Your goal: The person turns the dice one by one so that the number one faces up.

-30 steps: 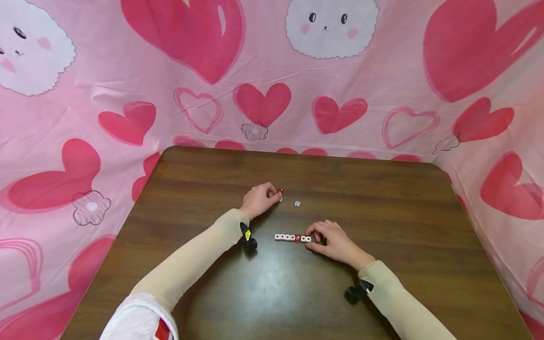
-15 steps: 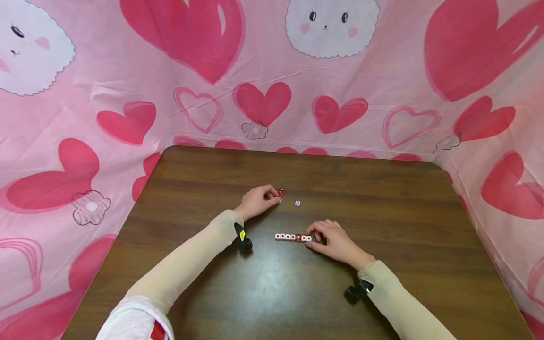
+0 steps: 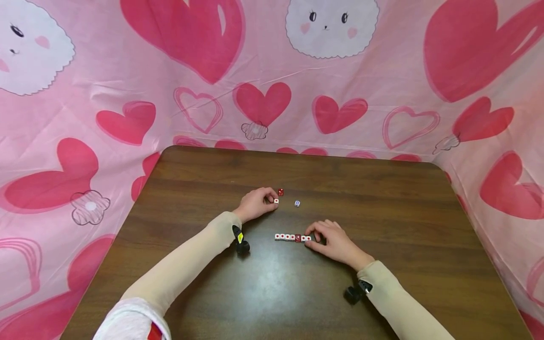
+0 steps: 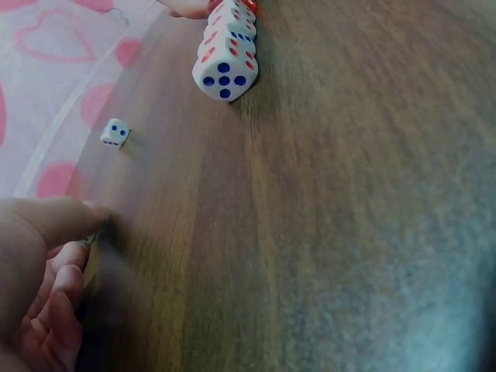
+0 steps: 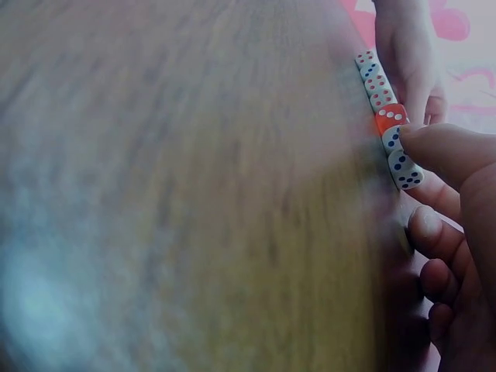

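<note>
My left hand (image 3: 254,204) pinches a white die (image 3: 276,201) between thumb and fingers, its single red dot showing; in the left wrist view the fingers mostly hide it. Just beyond that die lies a red die (image 3: 281,192). A straight row of dice (image 3: 287,237), white with one red among them, runs across the middle of the table. At the row's right end my right hand (image 3: 333,240) holds the last white die (image 5: 406,170), thumb on the near side and a finger on the far side. The row's other end (image 4: 225,77) faces the left wrist camera.
A loose white die with blue dots (image 3: 297,203) lies to the right of the left hand, beyond the row. The brown wooden table (image 3: 204,174) meets a pink heart-printed cloth (image 3: 297,137) at the back and sides.
My left hand has drawn back slightly left, away from the red die. The white die in its fingers has turned and now shows a red dot. The right hand stays put.
</note>
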The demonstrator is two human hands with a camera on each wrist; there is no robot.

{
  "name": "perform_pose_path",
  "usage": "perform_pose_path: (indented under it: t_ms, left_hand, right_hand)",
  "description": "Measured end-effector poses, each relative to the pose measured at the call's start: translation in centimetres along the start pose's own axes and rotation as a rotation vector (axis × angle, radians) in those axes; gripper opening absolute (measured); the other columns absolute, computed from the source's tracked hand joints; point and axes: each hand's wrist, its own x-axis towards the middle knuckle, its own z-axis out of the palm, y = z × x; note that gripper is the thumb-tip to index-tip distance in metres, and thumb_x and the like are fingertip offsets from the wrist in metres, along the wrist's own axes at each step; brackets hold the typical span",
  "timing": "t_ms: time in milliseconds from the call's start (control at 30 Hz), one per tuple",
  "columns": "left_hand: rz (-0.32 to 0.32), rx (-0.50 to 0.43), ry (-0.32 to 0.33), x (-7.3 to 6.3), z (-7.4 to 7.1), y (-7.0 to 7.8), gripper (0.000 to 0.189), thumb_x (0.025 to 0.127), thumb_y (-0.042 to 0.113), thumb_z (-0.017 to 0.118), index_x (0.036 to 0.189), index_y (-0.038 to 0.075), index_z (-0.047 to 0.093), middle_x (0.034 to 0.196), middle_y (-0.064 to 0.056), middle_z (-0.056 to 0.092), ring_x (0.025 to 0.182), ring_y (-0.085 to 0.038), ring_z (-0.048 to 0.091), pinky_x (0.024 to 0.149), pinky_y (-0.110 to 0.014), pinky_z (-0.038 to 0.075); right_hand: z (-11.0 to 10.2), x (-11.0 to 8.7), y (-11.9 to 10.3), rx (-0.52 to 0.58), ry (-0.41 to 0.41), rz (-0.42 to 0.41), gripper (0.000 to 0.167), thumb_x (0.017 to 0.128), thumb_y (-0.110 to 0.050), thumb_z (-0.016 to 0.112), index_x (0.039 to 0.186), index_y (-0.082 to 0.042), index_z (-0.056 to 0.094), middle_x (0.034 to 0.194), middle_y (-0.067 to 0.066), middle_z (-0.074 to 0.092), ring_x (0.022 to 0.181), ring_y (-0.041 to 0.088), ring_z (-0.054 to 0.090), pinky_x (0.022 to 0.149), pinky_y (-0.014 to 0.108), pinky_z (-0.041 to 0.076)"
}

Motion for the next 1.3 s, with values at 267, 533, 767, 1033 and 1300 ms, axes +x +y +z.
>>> perform_pose_path:
  t_ms: [267,533,767,1033,1300]
  left_hand:
    - [0.026,-0.013,0.014,-0.1,0.1,-0.4,0.016,0.097,0.031,0.075,0.107,0.019,0.072,0.095,0.005,0.067,0.082,-0.011,0.059,0.077,-0.033,0.047]
    - [0.155,0.055,0.062,-1.4,0.6,-0.4,0.008,0.096,0.026,0.077,0.099,0.019,0.074,0.090,0.005,0.064,0.078,-0.009,0.058,0.072,-0.032,0.048]
    - [0.183,0.073,0.049,-2.1,0.6,-0.2,0.008,0.095,0.024,0.078,0.097,0.018,0.074,0.087,0.006,0.065,0.078,-0.008,0.058,0.073,-0.031,0.048]
    - [0.155,0.043,0.030,-3.5,0.6,-0.2,0.008,0.095,0.023,0.079,0.097,0.017,0.074,0.085,0.007,0.063,0.076,-0.008,0.056,0.072,-0.029,0.046]
    - [0.183,0.009,0.022,-4.2,0.5,-0.7,0.019,0.093,0.022,0.081,0.107,0.014,0.072,0.090,0.005,0.063,0.078,-0.009,0.054,0.075,-0.029,0.047]
  right_hand:
    - [-0.1,0.1,-0.1,0.008,-0.034,0.036,0.018,0.092,-0.031,0.081,0.104,-0.026,0.068,0.078,-0.018,0.047,0.077,0.005,0.040,0.079,0.033,0.031]
    - [-0.2,0.1,-0.1,0.008,-0.027,0.018,0.017,0.092,-0.030,0.080,0.104,-0.026,0.068,0.078,-0.017,0.048,0.077,0.004,0.040,0.078,0.032,0.030]
    - [-0.2,0.1,-0.2,0.011,-0.025,0.015,0.017,0.092,-0.030,0.081,0.104,-0.025,0.069,0.077,-0.017,0.048,0.076,0.004,0.040,0.077,0.032,0.031]
    - [-0.2,0.1,-0.1,0.013,-0.044,0.015,0.017,0.093,-0.030,0.080,0.105,-0.025,0.069,0.078,-0.017,0.048,0.076,0.004,0.039,0.077,0.031,0.030]
    - [-0.2,0.0,-0.1,0.010,-0.035,0.006,0.018,0.092,-0.029,0.081,0.105,-0.025,0.069,0.078,-0.016,0.048,0.076,0.004,0.039,0.077,0.032,0.030]
